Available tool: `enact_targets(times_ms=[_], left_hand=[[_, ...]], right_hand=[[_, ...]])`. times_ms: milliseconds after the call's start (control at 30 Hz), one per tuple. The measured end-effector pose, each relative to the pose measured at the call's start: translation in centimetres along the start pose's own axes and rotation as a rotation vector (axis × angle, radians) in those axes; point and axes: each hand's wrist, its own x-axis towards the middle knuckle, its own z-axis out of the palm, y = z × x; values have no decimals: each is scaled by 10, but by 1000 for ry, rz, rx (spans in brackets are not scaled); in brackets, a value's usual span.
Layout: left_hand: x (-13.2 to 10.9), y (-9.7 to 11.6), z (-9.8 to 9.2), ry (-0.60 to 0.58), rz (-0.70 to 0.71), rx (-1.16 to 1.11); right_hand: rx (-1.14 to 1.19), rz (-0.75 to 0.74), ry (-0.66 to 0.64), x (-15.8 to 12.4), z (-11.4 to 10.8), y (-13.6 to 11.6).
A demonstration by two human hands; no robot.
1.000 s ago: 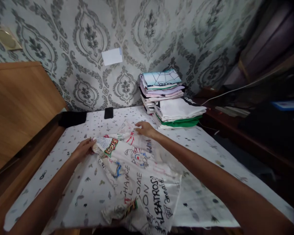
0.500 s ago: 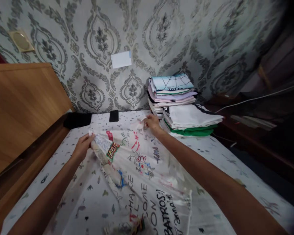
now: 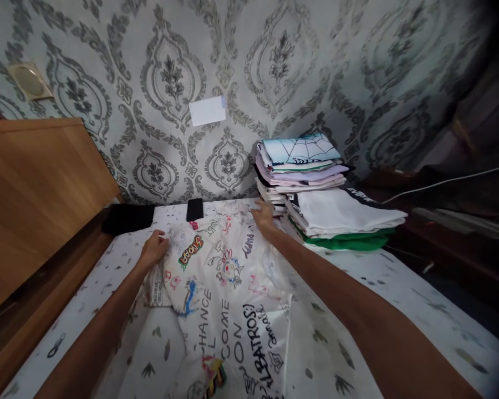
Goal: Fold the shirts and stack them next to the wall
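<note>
- Head view: garments in hand, one. The white garment (image 3: pixel 228 310), marked with coloured drawings and black lettering including "COME" and "ALBATROS", lies spread on the table (image 3: pixel 116 260), somewhat wrinkled, its lower end cut off by the bottom of the view.
- Hands, two. The left hand (image 3: pixel 153 249) is at the garment's upper left edge, fingers loosely bent; whether cloth is pinched cannot be told.
- The right hand (image 3: pixel 264 215) is at the garment's upper right corner, fingers partly extended; a hold on the cloth cannot be confirmed.
- Folded stacks, two, both right of the garment's far end. The rear stack (image 3: pixel 301 166) is topped by a pale blue piece with a web print; the front stack (image 3: pixel 345 213) carries a white piece with a black lettered band above a green one. Pieces per stack: not countable with certainty.
- Black flat object (image 3: pixel 195 210), one, just beyond the garment's far edge.
- Black cloth (image 3: pixel 128 218), one, beyond the garment to the left.
- Wooden panel (image 3: pixel 41 199), one, well left of the garment.
- White card (image 3: pixel 208 111) and round-faced fixture (image 3: pixel 30 81), one each, on the patterned wall (image 3: pixel 280 72) behind the garment.
- Pale cable (image 3: pixel 449 180), one, far right of the garment.
</note>
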Motion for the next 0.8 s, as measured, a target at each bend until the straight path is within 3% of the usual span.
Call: enact_targets(times_ms=[100, 167, 300, 433, 567, 700, 800], left_hand=[[-12, -13, 1, -42, 19, 39], [-21, -17, -7, -79, 30, 54], [-48, -22, -29, -160, -13, 54], [-86, -26, -50, -297, -98, -71], [-113, -21, -61, -305, -166, -181], [-126, -12, -65, -213, -184, -326], [-133, -6, -72, -140, -207, -417]], right_hand=[[-63, -51, -65, -31, -9, 7], [-97, -179, -198, -65, -22, 1], [-163, -632, -750, -167, -62, -25], [-211, -842, -951, -267, -106, -46], [-316, -854, -971, -315, -119, -48], [-361, -863, -859, -325, -110, -42], [-206, -733, -871, -322, -113, -45]])
